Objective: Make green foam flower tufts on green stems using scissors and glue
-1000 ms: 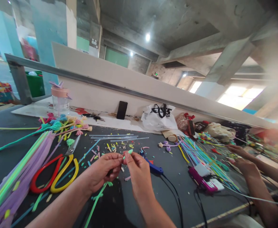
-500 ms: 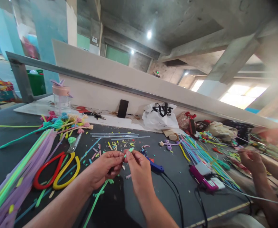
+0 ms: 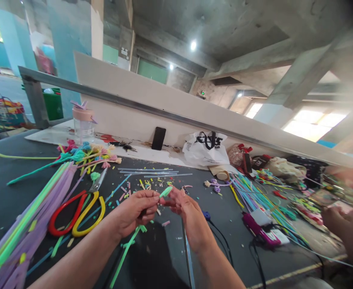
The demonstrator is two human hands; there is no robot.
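Note:
My left hand (image 3: 137, 210) is closed in a pinch on a short light green fuzzy stem piece (image 3: 166, 192), which points up and to the right. Close beside its tip is my right hand (image 3: 190, 214), fingers curved and apart. A thin shiny rod (image 3: 189, 257) runs down from beneath my right hand; whether the hand touches it I cannot tell. Below my left hand lies a longer green fuzzy stem (image 3: 125, 253). Scissors (image 3: 87, 212) with one red and one yellow handle lie left of my hands. A blue corded tool (image 3: 206, 216) is mostly hidden behind my right hand.
Purple and green stems (image 3: 52, 204) lie at left, near fuzzy flowers (image 3: 87, 152). Clear sticks (image 3: 152, 172) and cut scraps lie ahead. A phone (image 3: 158, 138) leans at the back. Right are a purple device (image 3: 259, 229), more stems (image 3: 254, 196) and another person's hand (image 3: 340, 220).
My right hand has let go of the green piece and moved slightly right, its fingers opening. The shiny rod now shows below it. My left hand still pinches the piece.

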